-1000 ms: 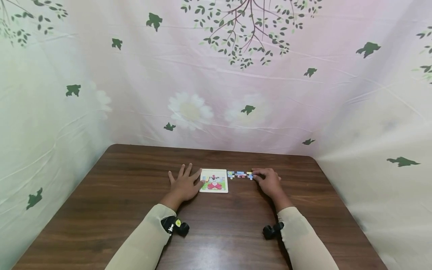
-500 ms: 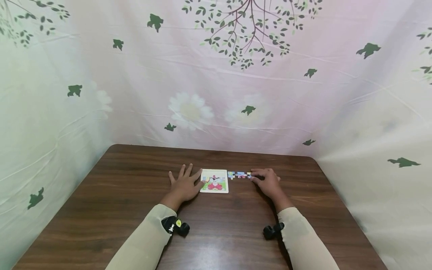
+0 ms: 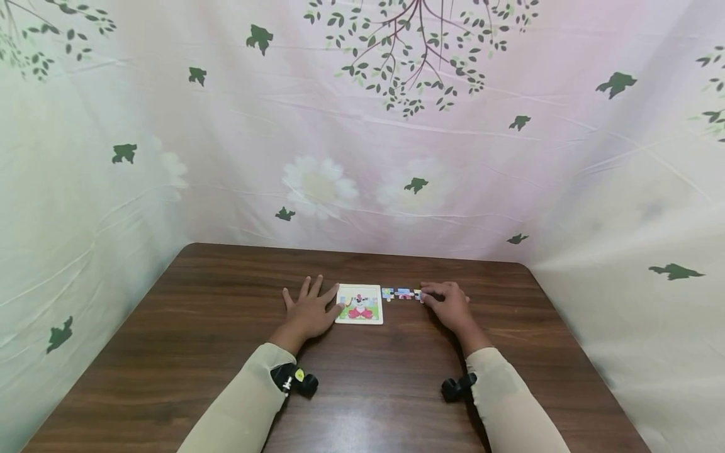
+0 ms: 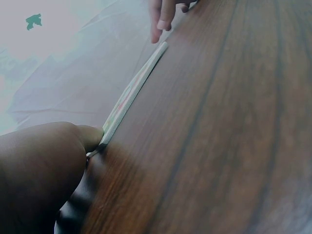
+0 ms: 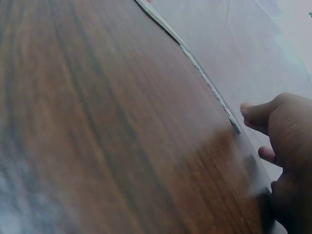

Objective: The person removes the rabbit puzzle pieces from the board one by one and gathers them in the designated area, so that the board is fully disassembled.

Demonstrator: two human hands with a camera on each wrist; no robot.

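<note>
A white-framed picture puzzle (image 3: 359,319) with a cartoon figure in red lies flat on the table. My left hand (image 3: 308,314) spreads its fingers on the wood at its left, with the thumb on the frame edge. Right of the frame runs a short row: a left puzzle piece (image 3: 387,294), a middle puzzle piece (image 3: 404,294) and a right puzzle piece (image 3: 418,294). Over that right piece my right hand (image 3: 451,306) bends its thumb and forefinger, partly hiding it. In the right wrist view the fingertips (image 5: 246,111) sit just above the row's end, thumb and finger apart.
The brown wooden table (image 3: 379,390) ends at the back against a hanging printed curtain (image 3: 362,138), which also closes both sides. A black wrist camera (image 3: 451,390) hangs below the right wrist, another wrist camera (image 3: 308,385) beside the left.
My right hand has shifted slightly left, and its fingertips now cover more of the right puzzle piece. The left hand and the framed puzzle stay where they were.
</note>
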